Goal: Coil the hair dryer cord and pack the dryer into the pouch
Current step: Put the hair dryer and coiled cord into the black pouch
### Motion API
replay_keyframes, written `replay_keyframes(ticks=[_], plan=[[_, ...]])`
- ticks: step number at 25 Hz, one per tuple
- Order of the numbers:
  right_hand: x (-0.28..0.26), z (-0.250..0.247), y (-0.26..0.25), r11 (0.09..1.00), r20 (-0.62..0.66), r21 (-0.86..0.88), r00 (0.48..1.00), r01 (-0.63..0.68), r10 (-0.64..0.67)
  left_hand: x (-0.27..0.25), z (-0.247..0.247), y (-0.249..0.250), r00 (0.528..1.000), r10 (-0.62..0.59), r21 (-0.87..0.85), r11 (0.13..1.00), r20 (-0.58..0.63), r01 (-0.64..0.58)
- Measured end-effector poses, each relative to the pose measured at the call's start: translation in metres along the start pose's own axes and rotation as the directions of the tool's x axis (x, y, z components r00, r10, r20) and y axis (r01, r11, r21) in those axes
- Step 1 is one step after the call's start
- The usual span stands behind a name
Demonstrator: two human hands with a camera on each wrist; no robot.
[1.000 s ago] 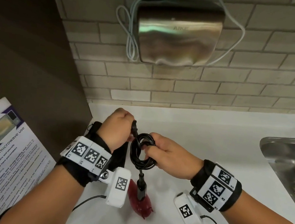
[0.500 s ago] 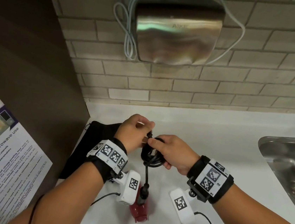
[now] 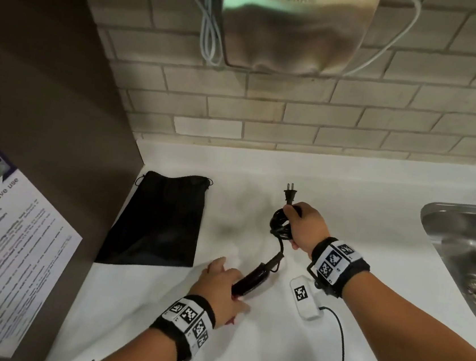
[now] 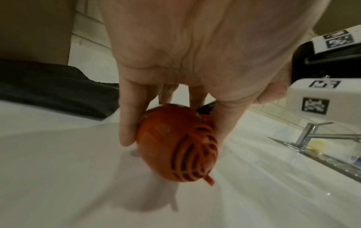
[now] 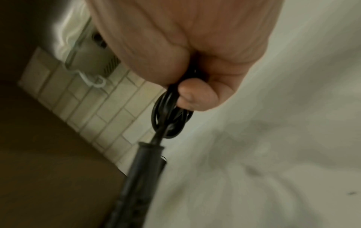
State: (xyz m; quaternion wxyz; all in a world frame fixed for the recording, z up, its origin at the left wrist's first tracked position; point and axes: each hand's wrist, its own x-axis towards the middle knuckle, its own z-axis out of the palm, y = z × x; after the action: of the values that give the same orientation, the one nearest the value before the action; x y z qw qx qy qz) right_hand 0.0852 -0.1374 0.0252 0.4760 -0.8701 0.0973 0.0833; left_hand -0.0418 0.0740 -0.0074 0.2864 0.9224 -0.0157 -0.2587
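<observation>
The small red hair dryer (image 4: 177,146) is held just above the white counter by my left hand (image 3: 219,285), whose fingers wrap its body; its dark handle (image 3: 252,280) points up and right. My right hand (image 3: 302,226) grips the coiled black cord (image 3: 280,225), and the plug (image 3: 290,193) sticks out beyond the fist. A short stretch of cord runs from the coil down to the handle. The right wrist view shows the coil (image 5: 171,117) pinched under my thumb. The black drawstring pouch (image 3: 164,219) lies flat at the left by the wall.
A steel sink (image 3: 466,248) is set into the counter (image 3: 271,347) at the right. A hand dryer (image 3: 296,23) with loose white cable hangs on the tiled wall. A printed microwave notice (image 3: 1,242) lies at the left. A dark panel stands left of the pouch.
My left hand let go of the cord and dropped down to take the dryer body. The right hand moved right with the finished coil, and the plug now points away.
</observation>
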Motion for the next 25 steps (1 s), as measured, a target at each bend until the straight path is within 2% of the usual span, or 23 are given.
replay_keyframes(ticks=[3,6,8,10,11,13,18,22,25], plan=[[0.006,0.009,0.023,0.971,0.061,-0.241,0.998,-0.002,0.018,0.018,-0.003,-0.011,0.994,0.025,0.112,0.994,-0.104,-0.013],[-0.001,0.028,0.051,0.946,0.21,-0.32,0.977,0.042,0.028,0.03,-0.01,-0.025,0.956,0.202,0.241,0.959,-0.212,-0.149],[-0.01,0.041,0.063,0.925,0.352,-0.359,0.936,0.121,0.013,0.037,-0.013,-0.031,0.934,0.308,0.309,0.919,-0.181,-0.243],[-0.016,0.049,0.069,0.873,0.423,-0.42,0.905,0.249,-0.055,0.042,-0.017,-0.029,0.91,0.395,0.404,0.859,-0.128,-0.316],[-0.017,0.05,0.07,0.831,0.423,-0.465,0.901,0.304,-0.093,0.045,-0.019,-0.028,0.897,0.429,0.453,0.825,-0.11,-0.339],[-0.014,0.047,0.068,0.78,0.4,-0.534,0.91,0.328,-0.109,0.048,-0.021,-0.027,0.888,0.448,0.53,0.781,-0.108,-0.33],[-0.005,0.037,0.068,0.855,0.353,-0.479,0.936,0.2,-0.021,0.047,-0.014,-0.025,0.886,0.448,0.571,0.761,-0.119,-0.308],[-0.006,0.029,0.066,0.878,0.334,-0.45,0.943,0.162,-0.003,0.04,-0.016,-0.022,0.9,0.418,0.507,0.806,-0.121,-0.306],[-0.007,0.021,0.062,0.896,0.34,-0.411,0.94,0.168,-0.02,0.035,-0.014,-0.024,0.897,0.426,0.511,0.8,-0.116,-0.314]])
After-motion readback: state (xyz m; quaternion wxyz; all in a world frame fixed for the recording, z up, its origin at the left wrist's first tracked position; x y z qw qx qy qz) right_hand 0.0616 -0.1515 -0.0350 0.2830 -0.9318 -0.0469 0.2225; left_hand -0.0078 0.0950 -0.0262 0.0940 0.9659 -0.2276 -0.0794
